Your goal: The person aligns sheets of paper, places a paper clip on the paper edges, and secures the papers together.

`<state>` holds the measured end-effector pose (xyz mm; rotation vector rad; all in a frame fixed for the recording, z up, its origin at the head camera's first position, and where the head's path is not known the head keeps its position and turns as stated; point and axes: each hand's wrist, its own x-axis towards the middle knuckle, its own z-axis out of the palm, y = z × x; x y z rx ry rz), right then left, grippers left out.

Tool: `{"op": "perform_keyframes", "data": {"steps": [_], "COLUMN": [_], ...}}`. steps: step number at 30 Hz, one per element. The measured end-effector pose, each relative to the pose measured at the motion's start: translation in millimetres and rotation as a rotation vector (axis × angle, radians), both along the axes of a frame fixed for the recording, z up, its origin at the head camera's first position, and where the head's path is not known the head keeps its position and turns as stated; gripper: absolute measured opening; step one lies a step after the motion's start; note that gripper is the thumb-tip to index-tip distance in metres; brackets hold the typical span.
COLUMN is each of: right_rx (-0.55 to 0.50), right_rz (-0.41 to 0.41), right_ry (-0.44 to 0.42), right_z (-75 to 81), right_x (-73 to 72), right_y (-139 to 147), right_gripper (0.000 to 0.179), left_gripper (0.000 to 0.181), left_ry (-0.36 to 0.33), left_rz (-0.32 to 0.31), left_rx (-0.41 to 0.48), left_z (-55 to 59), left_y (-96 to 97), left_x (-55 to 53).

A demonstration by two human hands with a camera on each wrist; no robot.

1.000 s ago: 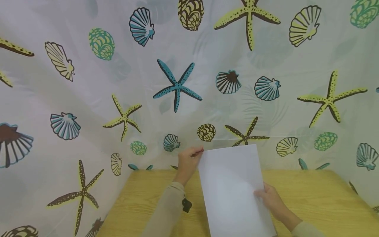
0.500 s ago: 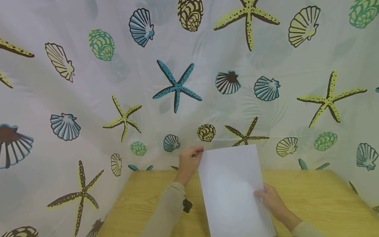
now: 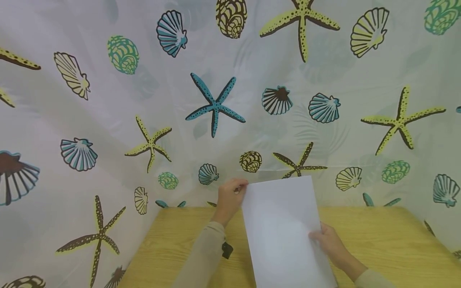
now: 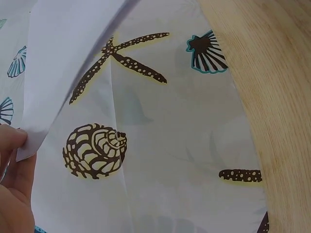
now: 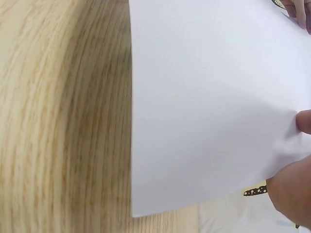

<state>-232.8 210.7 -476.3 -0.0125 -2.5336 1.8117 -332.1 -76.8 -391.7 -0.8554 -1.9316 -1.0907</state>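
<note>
A blank white sheet of paper (image 3: pixel 282 232) stands tilted upright between my hands, its lower end cut off by the head view's bottom edge. My left hand (image 3: pixel 229 200) pinches its upper left corner; in the left wrist view the thumb and fingers (image 4: pixel 14 145) hold that corner from both sides. On the right edge, about midway down, my right hand (image 3: pixel 331 244) grips the paper with the thumb on the front face and the other fingers behind it. The right wrist view shows the paper (image 5: pixel 214 97) dented slightly around the thumb (image 5: pixel 304 121).
A light wooden table (image 3: pixel 378 244) lies under the hands. Behind it and at both sides hangs a white curtain (image 3: pixel 259 136) printed with starfish and shells. A small black device (image 3: pixel 227 250) sits at the left wrist.
The left fingers shift very slightly at the paper's corner. The paper and the right hand stay in the same place.
</note>
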Motion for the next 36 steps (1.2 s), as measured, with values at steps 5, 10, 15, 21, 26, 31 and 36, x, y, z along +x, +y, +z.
{"op": "perform_keyframes", "data": {"steps": [5, 10, 15, 21, 26, 31, 36], "right_rx": [0.002, -0.006, -0.017, -0.03, -0.027, -0.029, -0.03], "right_rz": [0.008, 0.012, 0.019, 0.035, 0.047, 0.044, 0.038], "right_ry": [0.001, 0.006, 0.01, 0.031, 0.038, 0.032, 0.028], "right_z": [0.3, 0.6, 0.6, -1.0, -2.0, -0.9, 0.7], "right_x": [0.0, 0.1, 1.0, 1.7, 1.3, 1.6, 1.9], "right_y": [0.5, 0.1, -0.1, 2.2, 3.6, 3.3, 2.1], "right_gripper": [0.048, 0.048, 0.049, 0.048, 0.048, 0.048, 0.048], "left_gripper": [0.014, 0.013, 0.014, 0.013, 0.014, 0.014, 0.013], "left_ry": [-0.069, -0.081, -0.069, -0.057, -0.05, -0.032, -0.029], "left_rz": [-0.004, -0.011, -0.017, 0.026, 0.051, 0.054, 0.056], "left_rx": [0.006, 0.021, 0.027, -0.027, -0.078, -0.102, -0.087], "left_z": [0.1, -2.2, -3.4, -2.7, -3.1, -4.3, -4.4], "left_y": [-1.8, -1.9, -2.4, -3.3, -3.9, -3.7, -2.7], "left_x": [1.2, -1.7, -2.9, -1.1, 0.6, 0.0, -1.1]}}
